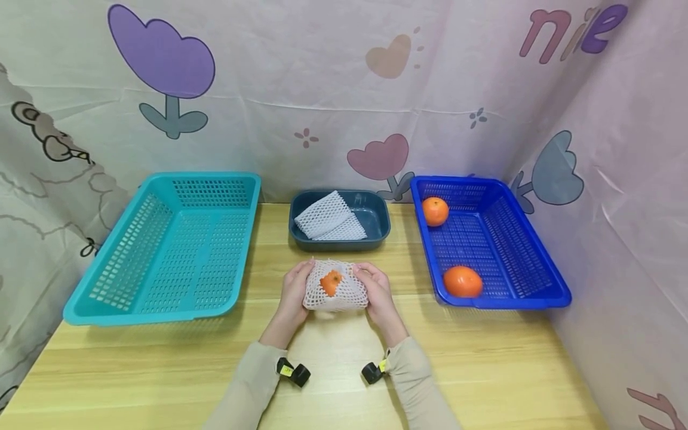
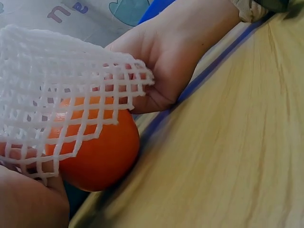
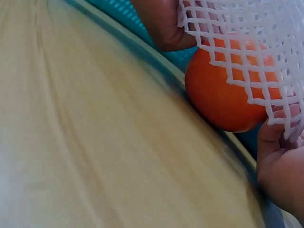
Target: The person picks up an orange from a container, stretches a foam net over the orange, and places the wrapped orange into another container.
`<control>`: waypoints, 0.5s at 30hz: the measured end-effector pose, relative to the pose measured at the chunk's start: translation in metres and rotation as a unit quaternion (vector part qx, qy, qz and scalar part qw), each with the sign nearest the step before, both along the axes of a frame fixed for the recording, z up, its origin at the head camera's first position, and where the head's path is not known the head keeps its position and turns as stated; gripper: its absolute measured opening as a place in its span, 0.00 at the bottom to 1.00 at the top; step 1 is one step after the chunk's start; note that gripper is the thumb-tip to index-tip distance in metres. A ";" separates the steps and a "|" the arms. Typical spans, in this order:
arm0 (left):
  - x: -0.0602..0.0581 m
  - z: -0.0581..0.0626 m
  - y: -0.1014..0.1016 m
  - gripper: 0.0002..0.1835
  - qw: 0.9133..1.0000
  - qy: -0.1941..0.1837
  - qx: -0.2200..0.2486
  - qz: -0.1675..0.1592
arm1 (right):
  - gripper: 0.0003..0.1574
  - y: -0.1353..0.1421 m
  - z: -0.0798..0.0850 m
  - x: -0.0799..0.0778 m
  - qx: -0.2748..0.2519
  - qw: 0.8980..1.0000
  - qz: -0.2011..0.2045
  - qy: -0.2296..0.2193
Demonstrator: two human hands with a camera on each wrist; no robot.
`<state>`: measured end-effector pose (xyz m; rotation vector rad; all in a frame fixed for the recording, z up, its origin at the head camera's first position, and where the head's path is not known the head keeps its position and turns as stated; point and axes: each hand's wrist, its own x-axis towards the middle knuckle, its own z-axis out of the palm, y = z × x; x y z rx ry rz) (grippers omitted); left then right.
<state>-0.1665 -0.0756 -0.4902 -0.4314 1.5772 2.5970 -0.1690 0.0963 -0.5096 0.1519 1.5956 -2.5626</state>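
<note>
Both hands grip a white foam net (image 1: 344,300) in front of the person, one at each side, with fingers and thumbs bent inward on its edges. The left hand (image 1: 294,292) pinches one side and the right hand (image 1: 378,294) pinches the other, so the net is spread between them. An orange fruit (image 2: 102,159) sits under and partly inside the net; the wrist views show its lower part bulging bare past the mesh edge, and the head view shows its stem end through a gap. Whether the fruit touches the worktop (image 1: 333,388) cannot be told.

Just beyond the hands stands a dark blue-green tray (image 1: 338,245) with white netting (image 1: 323,216) lying in it. To the left is a turquoise basket (image 1: 201,254). To the right is a blue basket (image 1: 470,242) holding two more fruits, one (image 1: 435,212) near its far left corner and the other (image 1: 463,282) near its front edge. A small black device (image 1: 299,375) shows at the left cuff and another (image 1: 371,373) at the right. A curtain (image 1: 317,60) printed with flowers hangs behind.
</note>
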 end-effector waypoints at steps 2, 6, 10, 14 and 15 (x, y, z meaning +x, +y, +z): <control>-0.002 -0.002 -0.001 0.11 1.000 0.002 -0.005 0.003 | 0.04 -0.001 0.000 0.000 0.013 1.000 -0.007 0.002; -0.006 -0.004 -0.001 0.11 0.999 -0.001 -0.041 0.012 | 0.05 -0.002 -0.001 0.000 0.039 0.999 -0.020 0.005; -0.009 -0.007 0.000 0.12 0.994 -0.006 -0.109 0.021 | 0.05 -0.003 -0.003 0.001 0.074 0.997 -0.031 0.001; -0.011 -0.013 0.000 0.12 0.986 0.000 -0.167 0.024 | 0.06 -0.004 -0.004 0.002 0.108 0.993 -0.036 0.002; -0.011 -0.014 0.000 0.12 0.983 0.005 -0.180 0.023 | 0.06 -0.005 -0.004 0.002 0.116 0.993 -0.039 0.003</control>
